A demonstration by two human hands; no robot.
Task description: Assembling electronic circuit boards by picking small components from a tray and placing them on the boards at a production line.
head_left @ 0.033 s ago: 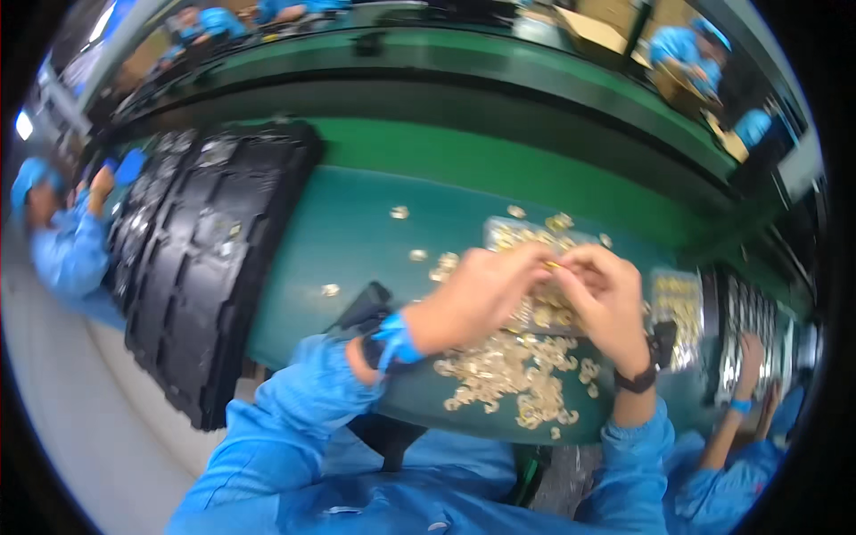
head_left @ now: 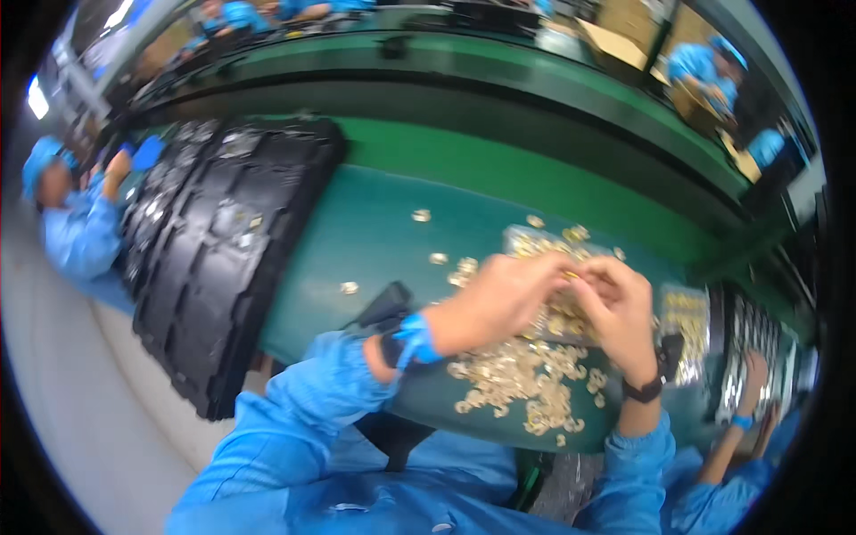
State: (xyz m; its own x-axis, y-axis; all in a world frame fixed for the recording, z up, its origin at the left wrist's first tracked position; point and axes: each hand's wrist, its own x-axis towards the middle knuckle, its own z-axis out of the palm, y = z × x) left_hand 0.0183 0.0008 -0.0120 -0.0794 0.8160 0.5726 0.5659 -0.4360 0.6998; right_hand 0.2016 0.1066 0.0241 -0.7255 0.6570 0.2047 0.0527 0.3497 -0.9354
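Observation:
My left hand (head_left: 508, 292) and my right hand (head_left: 621, 308) meet above a clear plastic tray (head_left: 515, 234), fingertips pinched together. Between them shows a bit of a small yellow-gold piece (head_left: 571, 275); its shape is mostly covered by my fingers. Rows of similar gold pieces fill the tray, which my hands partly hide. On the green table just nearer to me spreads a loose pile of small pale-gold curved pieces (head_left: 513, 379). A few single pieces (head_left: 421, 216) lie scattered left of the tray.
Large black ribbed trays (head_left: 259, 241) stand at the left, with a co-worker (head_left: 76, 209) beyond them. By my left wrist lies a black object (head_left: 388, 303). Another filled clear tray (head_left: 687, 325) sits at the right, near a co-worker's hand (head_left: 755, 374). A green-topped ledge (head_left: 499, 67) runs behind.
The whole scene has shifted slightly to the right in the picture. My hands stay pinched together over the tray.

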